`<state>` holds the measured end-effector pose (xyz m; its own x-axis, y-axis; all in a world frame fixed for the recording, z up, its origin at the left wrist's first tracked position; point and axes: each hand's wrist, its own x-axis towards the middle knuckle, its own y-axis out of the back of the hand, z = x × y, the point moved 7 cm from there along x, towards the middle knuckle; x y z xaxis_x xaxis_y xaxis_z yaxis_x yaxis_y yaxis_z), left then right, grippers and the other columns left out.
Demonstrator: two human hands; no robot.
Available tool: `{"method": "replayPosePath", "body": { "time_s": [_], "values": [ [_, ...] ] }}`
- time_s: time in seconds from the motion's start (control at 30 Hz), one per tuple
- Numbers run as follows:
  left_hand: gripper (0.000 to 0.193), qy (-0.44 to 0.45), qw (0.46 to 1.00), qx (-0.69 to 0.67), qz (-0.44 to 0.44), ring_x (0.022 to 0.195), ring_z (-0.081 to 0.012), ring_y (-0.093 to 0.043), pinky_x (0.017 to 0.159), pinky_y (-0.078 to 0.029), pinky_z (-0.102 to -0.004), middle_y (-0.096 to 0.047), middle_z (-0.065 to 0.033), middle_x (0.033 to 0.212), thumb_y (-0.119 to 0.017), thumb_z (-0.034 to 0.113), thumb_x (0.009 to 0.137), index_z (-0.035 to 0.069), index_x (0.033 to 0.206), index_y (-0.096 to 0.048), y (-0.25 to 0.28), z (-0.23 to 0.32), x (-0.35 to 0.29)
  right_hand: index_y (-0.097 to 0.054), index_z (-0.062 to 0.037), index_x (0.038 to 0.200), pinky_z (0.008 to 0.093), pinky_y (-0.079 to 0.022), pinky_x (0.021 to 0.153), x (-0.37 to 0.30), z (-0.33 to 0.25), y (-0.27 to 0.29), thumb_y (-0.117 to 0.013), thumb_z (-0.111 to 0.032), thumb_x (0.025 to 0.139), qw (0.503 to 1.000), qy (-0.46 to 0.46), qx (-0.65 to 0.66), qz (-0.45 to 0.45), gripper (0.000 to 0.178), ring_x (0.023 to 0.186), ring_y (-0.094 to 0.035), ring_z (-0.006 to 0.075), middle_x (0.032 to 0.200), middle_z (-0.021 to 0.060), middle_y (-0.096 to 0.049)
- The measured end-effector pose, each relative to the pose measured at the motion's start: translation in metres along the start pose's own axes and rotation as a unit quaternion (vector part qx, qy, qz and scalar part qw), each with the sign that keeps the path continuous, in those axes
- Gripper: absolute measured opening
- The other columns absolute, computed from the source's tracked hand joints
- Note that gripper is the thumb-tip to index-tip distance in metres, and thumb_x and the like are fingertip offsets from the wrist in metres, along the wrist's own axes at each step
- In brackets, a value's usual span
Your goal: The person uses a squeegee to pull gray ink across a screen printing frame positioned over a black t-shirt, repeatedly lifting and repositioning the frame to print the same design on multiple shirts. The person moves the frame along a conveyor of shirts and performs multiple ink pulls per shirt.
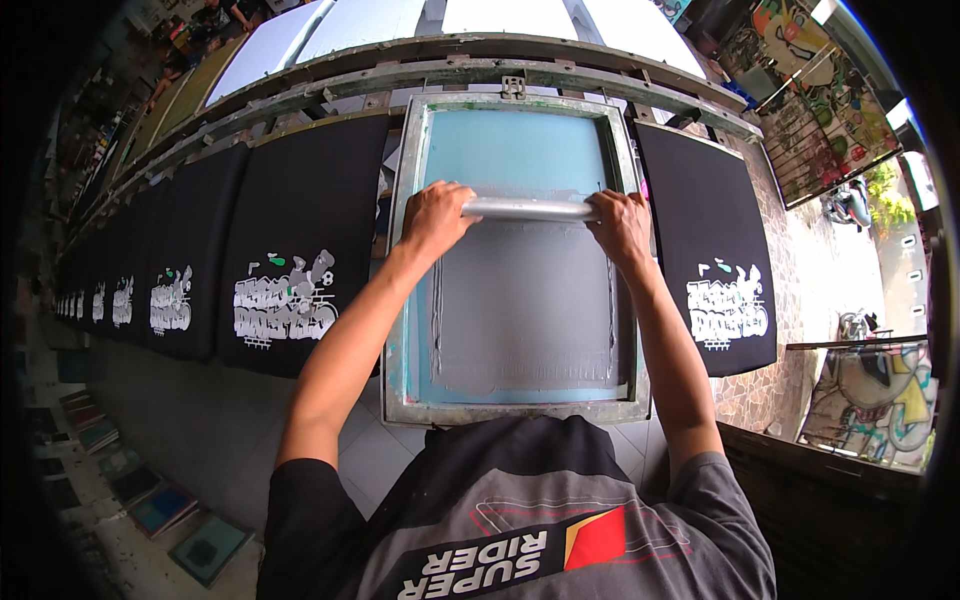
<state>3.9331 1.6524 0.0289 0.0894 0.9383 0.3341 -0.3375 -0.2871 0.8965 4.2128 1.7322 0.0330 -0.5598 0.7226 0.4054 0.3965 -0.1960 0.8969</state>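
Observation:
Both of my hands grip a silver-handled squeegee (pixel 532 208) that lies across a screen printing frame (pixel 405 165). My left hand (pixel 436 215) is closed round its left end, and my right hand (pixel 622 228) round its right end. The squeegee sits in the upper half of the screen. Below it the mesh (pixel 520 300) is coated with grey ink, with thicker ridges along the sides and the near end. Above it a band of pale blue mesh (pixel 515 140) shows. The squeegee's blade is hidden under the handle.
Black fabric panels (pixel 300 190) with white and grey prints line up to the left; another black panel (pixel 700 200) lies right. A metal rail (pixel 560 75) with a hinge clamp (pixel 513 88) runs behind the frame. White panels (pixel 500 18) lie beyond. Spare screens (pixel 212 545) rest at lower left.

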Motion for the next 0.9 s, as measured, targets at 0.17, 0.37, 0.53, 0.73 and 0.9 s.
{"method": "replayPosePath", "body": {
  "time_s": [0.17,0.37,0.53,0.73,0.9],
  "values": [
    [0.038,0.017,0.998,-0.054,-0.013,0.1,-0.0347,-0.073,0.092,-0.054,-0.0464,-0.079,-0.0085,0.102,-0.097,0.024,0.076,0.01,0.107,-0.08,-0.021,-0.014,-0.004,-0.08,-0.01,0.1,0.0413,-0.049,0.094,-0.009,0.003,-0.012,-0.085,-0.009,0.078,1.0,0.008,0.002,0.017,0.023,0.099,-0.075,0.0245,0.097,0.0048,-0.079],
    [0.049,0.008,0.997,-0.069,-0.033,0.101,-0.0312,-0.074,0.082,-0.059,-0.0431,-0.079,-0.0055,0.112,-0.092,0.007,0.066,0.01,0.113,-0.078,-0.014,0.039,-0.134,-0.077,-0.0122,0.1,0.0417,-0.049,0.093,-0.128,-0.048,0.016,-0.079,-0.005,0.08,0.999,-0.003,0.029,-0.03,0.022,0.091,-0.073,0.0254,0.095,0.0038,-0.076],
    [0.046,0.042,0.996,-0.079,0.01,0.1,-0.0264,-0.074,0.085,-0.062,-0.0382,-0.08,-0.0043,0.119,-0.08,-0.003,0.067,0.006,0.113,-0.08,0.01,0.113,-0.239,-0.077,-0.0085,0.12,0.0422,-0.049,0.099,-0.238,-0.088,0.048,-0.068,-0.01,0.081,0.998,-0.008,0.033,-0.047,0.04,0.11,-0.074,0.022,0.12,0.0056,-0.078],
    [0.039,0.048,0.994,-0.095,-0.023,0.092,-0.0252,-0.073,0.08,-0.061,-0.0374,-0.08,-0.0059,0.113,-0.082,0.001,0.072,0.004,0.111,-0.082,0.024,0.108,-0.214,-0.076,-0.0092,0.125,0.045,-0.045,0.104,-0.218,-0.086,0.055,-0.072,-0.016,0.082,0.997,0.005,0.035,-0.069,0.044,0.113,-0.073,0.0222,0.121,0.0041,-0.076],
    [0.03,0.069,0.989,-0.125,-0.032,0.094,-0.0237,-0.073,0.08,-0.06,-0.037,-0.081,-0.0023,0.109,-0.074,0.004,0.08,0.007,0.108,-0.083,0.032,0.115,-0.24,-0.078,-0.0117,0.12,0.043,-0.048,0.098,-0.25,-0.1,0.064,-0.072,-0.016,0.082,0.996,0.001,0.025,-0.089,0.039,0.107,-0.073,0.0193,0.117,0.0027,-0.076]
  ]
}}
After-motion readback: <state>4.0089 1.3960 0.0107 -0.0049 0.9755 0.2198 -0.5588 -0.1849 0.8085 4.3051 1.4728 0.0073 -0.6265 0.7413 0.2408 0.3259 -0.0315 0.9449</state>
